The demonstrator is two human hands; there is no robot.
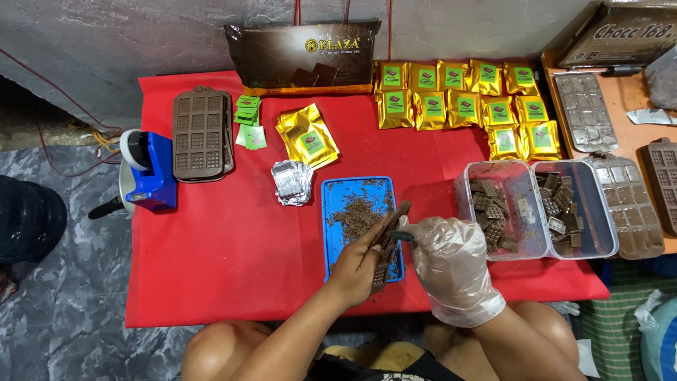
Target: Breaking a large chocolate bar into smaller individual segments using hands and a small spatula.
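A red cloth covers the low table and carries everything in front of the seated person. At its far edge leans a large dark brown bag of chocolate, and to the right of that lie rows of small gold pouches with green labels. On the left sits a stack of brown bar moulds, with a blue tape dispenser just beyond the cloth's left edge. To the right stand two clear plastic tubs side by side, both holding broken chocolate pieces. Near the middle lies a blue tray dusted with chocolate shavings, with a loose pile of gold pouches and a small stack of foil wrappers behind it to the left. Over the tray's near right corner the bare left hand grips a chocolate bar on edge, the fingers closed along the bar's left side and the thumb pressed against it, so that the bar rises slantwise out of the fist toward the far right. The right hand, in a clear plastic glove, is curled shut around a small dark-handled tool, whose tip meets the bar's right edge just above the left fingertips; the blade itself is too small to make out.
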